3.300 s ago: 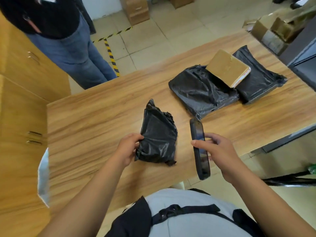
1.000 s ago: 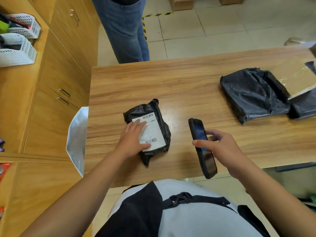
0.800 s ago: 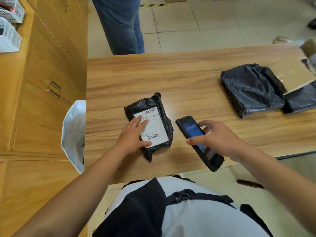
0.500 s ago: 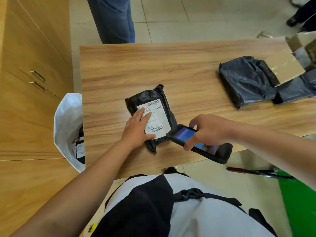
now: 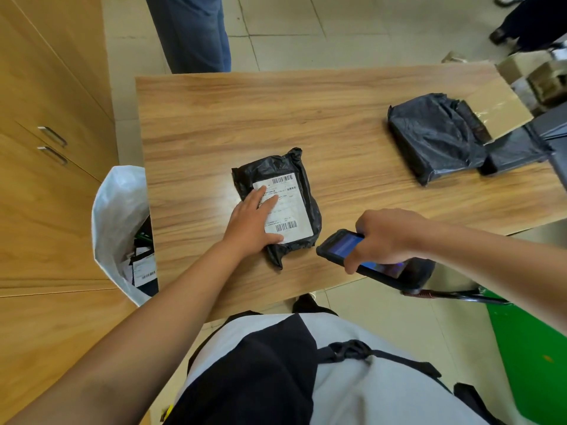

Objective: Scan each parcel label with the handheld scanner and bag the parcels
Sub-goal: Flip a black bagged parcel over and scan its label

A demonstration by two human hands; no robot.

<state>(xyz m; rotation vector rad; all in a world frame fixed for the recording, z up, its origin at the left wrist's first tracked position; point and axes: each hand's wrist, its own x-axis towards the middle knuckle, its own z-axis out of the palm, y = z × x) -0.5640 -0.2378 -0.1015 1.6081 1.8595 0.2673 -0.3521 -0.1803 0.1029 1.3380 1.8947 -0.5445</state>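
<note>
Right hand grip: the right hand has its fingers curled round a black handheld scanner, thumb angled down over the screen.
Scanner: lit screen facing up, held over the near edge of the table. Its head end points left at the parcel's near right corner and sits just beside it; whether they touch cannot be told.
Left hand grip: the left hand lies flat with straight fingers pressing on the parcel, holding nothing. The thumb runs along the near edge of the label.
Parcel: a black plastic parcel lies on the wooden table near its front edge, label side up.
Label: a white label with one barcode at its far end and one at its near end; its left part is covered by the fingers.
Bag: a white bag stands open just beside the table's left edge, with labelled parcels inside.
Other parcels: a larger black parcel lies well apart at the right end of the table, a flat brown cardboard parcel leaning on it.
Surroundings: a wooden cabinet to the left; a bystander's legs in jeans beyond the table.
</note>
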